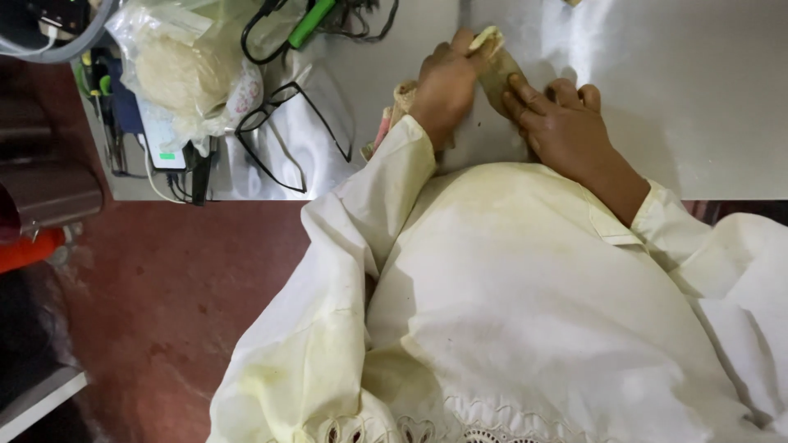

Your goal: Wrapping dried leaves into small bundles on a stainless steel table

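My left hand pinches the far end of a small tan cloth piece, fingers closed on it, while my right hand presses flat on its near right edge, fingers narrow and together. The cloth lies on the grey table, near its front edge. Left of my left hand sit black-framed spectacles; farther left is a clear plastic bag with something pale inside. My cream garment fills the near side.

On the grey metal surface, black-framed glasses lie left of the left hand; a clear plastic bag lies further left, a white phone below it
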